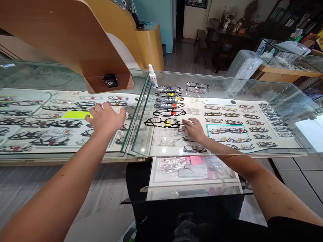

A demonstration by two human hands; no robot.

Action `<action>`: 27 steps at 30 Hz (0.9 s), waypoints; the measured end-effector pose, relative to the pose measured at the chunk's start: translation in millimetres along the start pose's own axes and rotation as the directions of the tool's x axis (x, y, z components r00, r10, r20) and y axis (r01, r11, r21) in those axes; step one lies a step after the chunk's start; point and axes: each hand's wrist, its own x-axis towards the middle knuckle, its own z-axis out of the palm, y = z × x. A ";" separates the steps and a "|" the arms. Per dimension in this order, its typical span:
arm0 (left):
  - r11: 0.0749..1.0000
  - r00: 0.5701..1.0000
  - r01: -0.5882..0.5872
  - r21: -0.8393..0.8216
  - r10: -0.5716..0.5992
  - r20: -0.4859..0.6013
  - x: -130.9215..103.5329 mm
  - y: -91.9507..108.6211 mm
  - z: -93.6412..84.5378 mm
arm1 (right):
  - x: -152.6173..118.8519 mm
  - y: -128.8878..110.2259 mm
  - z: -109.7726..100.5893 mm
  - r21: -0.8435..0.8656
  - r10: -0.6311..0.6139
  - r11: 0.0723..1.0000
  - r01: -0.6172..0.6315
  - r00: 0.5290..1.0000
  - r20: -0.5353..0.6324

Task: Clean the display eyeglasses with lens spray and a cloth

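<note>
My left hand (107, 117) is over the left glass showcase, its fingers curled round a crumpled whitish cloth (117, 110) that shows beside the thumb. On the right glass counter, a column of several eyeglasses with small coloured lens tags runs away from me. The nearest black-framed eyeglasses (163, 123) have a yellow tag. My right hand (193, 130) rests low over the glass, with bent fingertips closed at the right end of that pair. A white spray bottle (152, 78) stands at the far end of the column.
Two more pairs of glasses (197, 88) lie right of the column. Rows of frames (230, 115) show beneath the glass. A brown wooden panel (75, 40) leans over the left showcase (25, 148). Below the counter, an open drawer (164, 185) holds plastic bags and papers.
</note>
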 end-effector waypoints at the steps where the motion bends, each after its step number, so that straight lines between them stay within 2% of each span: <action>1: 1.000 1.000 -0.004 0.005 0.004 0.001 -0.2 0.1 -0.1 | 1.6 12.7 0.1 -0.025 0.038 0.999 -0.038 0.999 -0.014; 4: 1.000 1.000 -0.010 0.005 0.010 0.001 -1.0 0.8 -0.8 | 6.5 42.7 2.9 -0.082 0.104 0.991 -0.106 0.994 -0.028; 8: 1.000 1.000 0.002 -0.002 -0.002 0.011 -1.9 2.0 -2.3 | 10.3 61.6 8.9 -0.140 0.135 0.981 -0.135 0.991 -0.010; 18: 1.000 1.000 -0.003 -0.011 0.003 -0.005 -0.9 0.9 -2.6 | 33.7 75.5 17.3 -0.225 0.159 0.964 -0.140 0.985 0.066; 23: 1.000 1.000 0.007 -0.009 -0.007 -0.008 -0.8 1.1 -2.8 | 30.2 78.2 19.3 -0.217 0.079 0.975 -0.048 0.987 0.139; 27: 1.000 1.000 0.010 -0.006 -0.010 -0.010 -1.5 1.2 -3.0 | 23.4 81.2 18.6 -0.215 0.083 0.976 -0.046 0.982 0.168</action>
